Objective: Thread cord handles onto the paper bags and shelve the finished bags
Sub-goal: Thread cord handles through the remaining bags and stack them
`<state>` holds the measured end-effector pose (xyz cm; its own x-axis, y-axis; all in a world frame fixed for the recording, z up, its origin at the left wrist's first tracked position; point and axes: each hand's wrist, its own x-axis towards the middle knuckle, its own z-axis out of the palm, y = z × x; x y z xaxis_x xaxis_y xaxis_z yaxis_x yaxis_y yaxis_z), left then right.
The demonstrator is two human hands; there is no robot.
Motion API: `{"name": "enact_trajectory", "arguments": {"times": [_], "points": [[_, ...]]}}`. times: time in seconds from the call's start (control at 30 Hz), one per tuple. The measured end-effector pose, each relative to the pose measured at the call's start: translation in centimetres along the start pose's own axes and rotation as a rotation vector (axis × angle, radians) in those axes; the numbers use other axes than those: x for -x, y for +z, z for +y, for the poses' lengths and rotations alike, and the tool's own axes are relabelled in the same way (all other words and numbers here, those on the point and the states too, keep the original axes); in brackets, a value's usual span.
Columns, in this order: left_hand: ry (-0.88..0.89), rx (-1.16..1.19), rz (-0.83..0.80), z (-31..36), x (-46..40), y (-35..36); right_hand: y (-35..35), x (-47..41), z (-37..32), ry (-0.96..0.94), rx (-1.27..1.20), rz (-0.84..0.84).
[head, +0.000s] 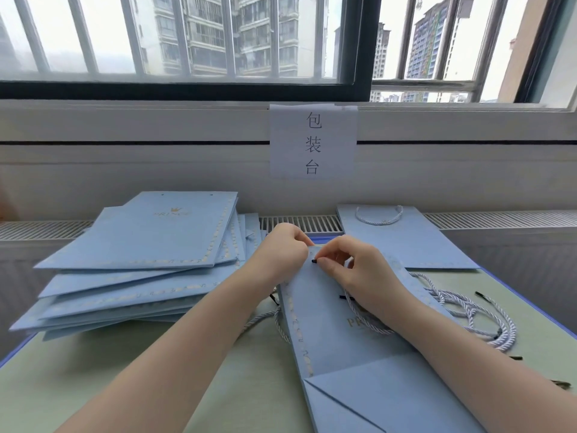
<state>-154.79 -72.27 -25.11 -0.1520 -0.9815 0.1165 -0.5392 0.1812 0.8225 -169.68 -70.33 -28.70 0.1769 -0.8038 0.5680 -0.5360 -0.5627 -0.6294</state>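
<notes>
Paper bag (337, 326) lies flat on counter (131, 385), long axis running away from the person | right hand (352, 270) pinches black cord tip (314, 261) at far rim, apparently over a hole | left hand (282, 250) pinches rim just beside.

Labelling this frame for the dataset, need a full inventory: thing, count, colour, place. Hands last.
bag being threaded: one, light blue, flat on the table at centre, under both hands
stack of bags: count unclear, light blue, piled unevenly at left, no handles showing
finished bag: one, light blue with a pale cord handle, flat at far right
loose cords: several, exact count unclear, pale lilac-white with black tips, heaped on the table at right
cord tip: one, black, at the bag's top edge
table: one, pale green top with blue edge
paper sign: one, white with black characters, on the wall under the window
left hand: one, grips the bag's top edge
right hand: one, pinches the cord tip
</notes>
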Motion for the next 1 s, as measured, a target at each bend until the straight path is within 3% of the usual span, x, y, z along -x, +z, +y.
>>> {"name": "enact_trajectory", "arguments": {"times": [0.17,0.37,0.53,1.0], "points": [[0.019,-0.002,0.014,0.24,0.14,-0.14,0.13,-0.29,0.20,-0.001,0.065,0.037],[0.065,-0.071,0.030,0.40,0.27,-0.10,-0.17,-0.33,0.13,0.050,0.098,-0.066],[0.126,-0.138,0.067,0.55,0.13,-0.22,-0.13,-0.34,-0.16,0.002,0.097,-0.022],[-0.025,-0.027,0.030,0.63,0.67,-0.59,0.05,-0.03,-0.27,-0.063,0.057,-0.023]]}}
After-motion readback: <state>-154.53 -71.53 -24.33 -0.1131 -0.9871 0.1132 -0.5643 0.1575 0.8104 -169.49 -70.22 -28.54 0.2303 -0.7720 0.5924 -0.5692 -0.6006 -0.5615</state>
